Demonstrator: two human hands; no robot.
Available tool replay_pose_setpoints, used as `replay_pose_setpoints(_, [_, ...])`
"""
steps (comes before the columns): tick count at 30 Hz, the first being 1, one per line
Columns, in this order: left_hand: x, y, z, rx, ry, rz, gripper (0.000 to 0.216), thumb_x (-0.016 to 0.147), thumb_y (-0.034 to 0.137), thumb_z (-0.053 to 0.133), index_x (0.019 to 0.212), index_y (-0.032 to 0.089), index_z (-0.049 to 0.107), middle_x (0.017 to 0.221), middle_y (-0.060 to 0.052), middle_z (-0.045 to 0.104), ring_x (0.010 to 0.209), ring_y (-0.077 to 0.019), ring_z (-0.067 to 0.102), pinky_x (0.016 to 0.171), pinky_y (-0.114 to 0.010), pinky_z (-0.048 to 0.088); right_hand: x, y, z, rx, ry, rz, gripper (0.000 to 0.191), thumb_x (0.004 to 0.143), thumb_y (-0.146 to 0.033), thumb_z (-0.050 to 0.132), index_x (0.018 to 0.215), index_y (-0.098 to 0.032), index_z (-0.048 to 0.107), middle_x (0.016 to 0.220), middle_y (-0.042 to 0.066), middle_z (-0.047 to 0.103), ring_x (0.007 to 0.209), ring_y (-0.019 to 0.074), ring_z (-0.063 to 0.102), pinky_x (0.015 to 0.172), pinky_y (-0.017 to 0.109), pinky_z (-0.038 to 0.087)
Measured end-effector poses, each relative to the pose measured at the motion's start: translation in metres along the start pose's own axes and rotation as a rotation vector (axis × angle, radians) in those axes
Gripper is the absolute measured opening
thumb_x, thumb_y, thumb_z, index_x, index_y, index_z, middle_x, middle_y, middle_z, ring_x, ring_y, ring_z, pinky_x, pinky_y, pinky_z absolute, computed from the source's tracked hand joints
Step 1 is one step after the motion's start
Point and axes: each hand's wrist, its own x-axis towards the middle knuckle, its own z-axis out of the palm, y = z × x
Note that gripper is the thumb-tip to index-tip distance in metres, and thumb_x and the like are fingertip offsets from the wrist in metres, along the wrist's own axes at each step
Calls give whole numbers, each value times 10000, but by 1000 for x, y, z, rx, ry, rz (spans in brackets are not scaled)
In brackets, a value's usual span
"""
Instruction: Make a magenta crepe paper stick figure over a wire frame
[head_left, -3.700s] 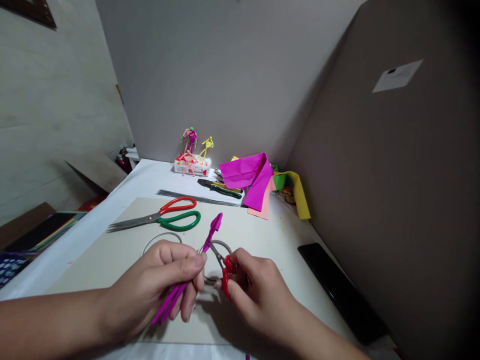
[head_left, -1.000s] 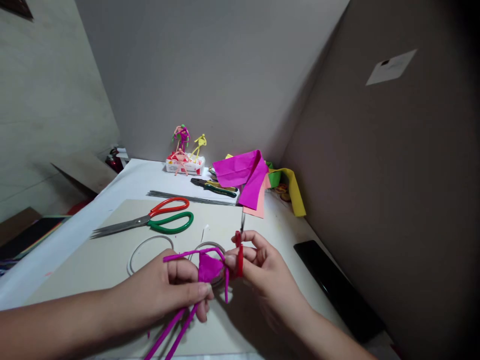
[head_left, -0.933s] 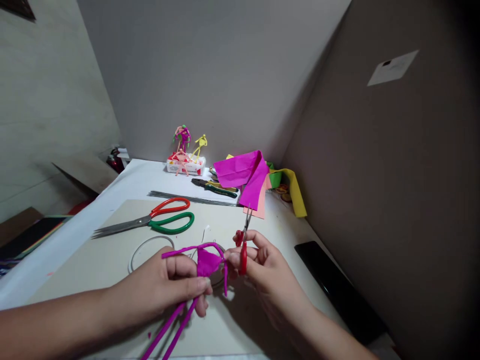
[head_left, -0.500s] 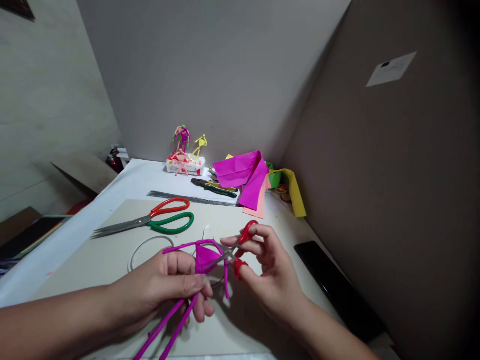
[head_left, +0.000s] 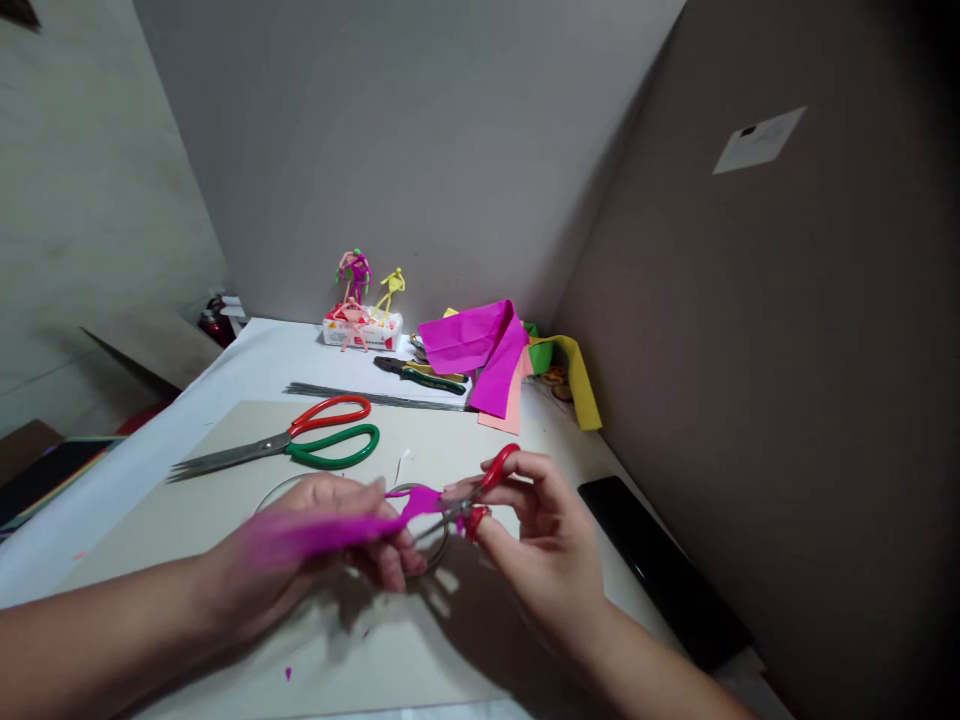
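Between the thumb and fingers of my left hand (head_left: pixel 300 540) is a magenta paper-wrapped wire figure (head_left: pixel 422 503). Its long limbs lie across the hand and are smeared by motion. My right hand (head_left: pixel 551 535) has its fingers in the red loops of small scissors (head_left: pixel 499 470). The scissor blades are partly open and point left, close beside the figure's body; whether they touch it I cannot tell. A loop of wire (head_left: pixel 442 548) lies on the board beneath the hands. A small magenta scrap (head_left: pixel 289 674) rests near the board's front.
Large scissors (head_left: pixel 330 445) with red and green handles lie on the board at left. Behind them are thin wires (head_left: pixel 375 397), pliers (head_left: pixel 424 375) and crepe paper strips (head_left: pixel 480 345). Small figures (head_left: pixel 391 293) stand on a tissue pack (head_left: pixel 360 335). A black phone-like slab (head_left: pixel 660 570) lies at right.
My left hand has turned the figure, so its limbs now point left instead of down. A magenta scrap now shows on the board. The view has shifted slightly.
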Motion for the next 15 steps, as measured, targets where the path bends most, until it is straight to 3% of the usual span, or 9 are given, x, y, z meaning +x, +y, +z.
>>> replay_pose_setpoints(4, [-3,13,-12,265,180,140,241,785,406,675,828,189,772,765,-70,758,728,-176,677,680,-214,505,11,-2,-6,124,135,288,338,708,-80,714,949,-219,521,671,-39,697,642,101,655,626,195,496])
replay_pose_setpoints(9, [-3,18,-15,719,270,179,220,752,386,707,894,225,753,889,-50,752,839,-215,666,743,-257,502,14,-1,-8,347,114,529,484,601,-90,811,957,-204,503,708,-15,722,620,103,647,610,191,467])
replay_pose_setpoints(12, [-1,15,-11,744,180,167,159,760,364,696,833,235,755,886,-25,746,850,-207,660,765,-255,496,12,-2,-4,408,41,655,550,539,-90,849,952,-197,502,666,-26,710,569,98,635,586,188,467])
replay_pose_setpoints(15, [-1,9,-5,528,30,28,191,812,373,641,827,220,754,827,-24,741,794,-207,664,701,-256,507,7,-4,3,428,-35,769,567,498,-103,872,924,-188,508,621,-28,703,525,100,629,560,184,466])
